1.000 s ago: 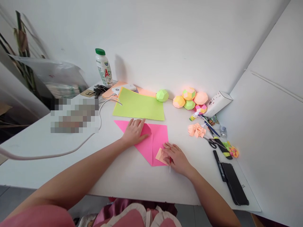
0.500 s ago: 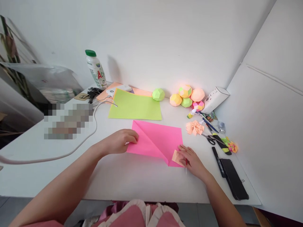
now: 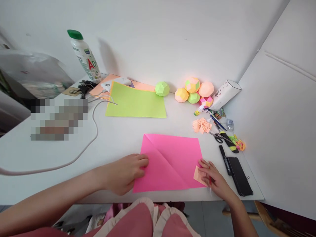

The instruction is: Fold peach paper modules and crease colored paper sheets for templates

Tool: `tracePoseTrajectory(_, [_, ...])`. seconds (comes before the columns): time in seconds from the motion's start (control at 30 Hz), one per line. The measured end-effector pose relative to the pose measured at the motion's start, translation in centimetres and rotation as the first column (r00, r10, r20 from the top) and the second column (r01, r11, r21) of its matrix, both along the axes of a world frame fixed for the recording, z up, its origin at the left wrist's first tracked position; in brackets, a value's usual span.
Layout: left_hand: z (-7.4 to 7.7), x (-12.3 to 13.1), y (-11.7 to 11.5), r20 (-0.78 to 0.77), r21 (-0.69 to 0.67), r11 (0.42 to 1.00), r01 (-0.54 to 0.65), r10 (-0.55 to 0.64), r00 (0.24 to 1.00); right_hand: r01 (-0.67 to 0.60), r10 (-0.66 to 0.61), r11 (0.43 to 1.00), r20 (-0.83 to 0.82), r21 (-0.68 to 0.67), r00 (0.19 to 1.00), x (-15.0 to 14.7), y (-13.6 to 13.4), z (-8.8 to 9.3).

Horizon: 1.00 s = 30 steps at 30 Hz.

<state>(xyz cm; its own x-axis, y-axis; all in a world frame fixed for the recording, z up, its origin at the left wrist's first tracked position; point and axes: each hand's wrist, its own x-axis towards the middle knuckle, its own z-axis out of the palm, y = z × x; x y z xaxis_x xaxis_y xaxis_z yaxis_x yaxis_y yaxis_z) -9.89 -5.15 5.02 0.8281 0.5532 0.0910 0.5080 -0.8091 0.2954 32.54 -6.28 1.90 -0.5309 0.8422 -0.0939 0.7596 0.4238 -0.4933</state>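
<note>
A bright pink paper sheet [image 3: 172, 154], with a diagonal crease across it, lies near the table's front edge. My left hand [image 3: 128, 171] has curled fingers closed on the sheet's left edge. At the lower right corner, my right hand [image 3: 215, 179] holds a small folded peach paper piece [image 3: 197, 175] against the pink sheet, its fingertips partly covering it. A thin stick, red with a pale end [image 3: 210, 186], sticks out from between the right hand's fingers; its kind cannot be made out.
A green sheet [image 3: 135, 103] lies behind, near a white bottle [image 3: 86, 61] and a white cable [image 3: 95, 130]. Paper balls [image 3: 192, 85] rest by the wall. On the right are peach folded pieces [image 3: 202, 125], scissors [image 3: 217, 138], a cutter [image 3: 229, 142], a marker [image 3: 225, 160] and a phone [image 3: 239, 176].
The pink sheet has been drawn toward the front edge and to the right, with both hands moving along. Its raised diagonal fold now lies flatter. The head view has shifted slightly.
</note>
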Motion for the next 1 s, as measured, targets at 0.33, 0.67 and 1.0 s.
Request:
tracePoseTrajectory(0.33, [-4.8,5.3,2.2,-0.129,0.151,0.981,-0.121,0.141,0.982,0.065,-0.077,0.963,0.033,0.262,0.997,-0.1,-1.1,-0.6])
tracePoseTrajectory(0.67, [-6.9,5.5,1.1,0.014,0.149,0.987,-0.056,0.054,0.998,-0.137,0.072,0.926,0.192,0.353,0.979,-8.0,7.0,-1.6])
tracePoseTrajectory(1.0, [-5.9,5.8,0.5,0.078,0.186,0.975,-0.124,0.111,0.991,-0.189,0.216,0.948,-0.085,0.255,0.973,-19.0,10.9,-3.6])
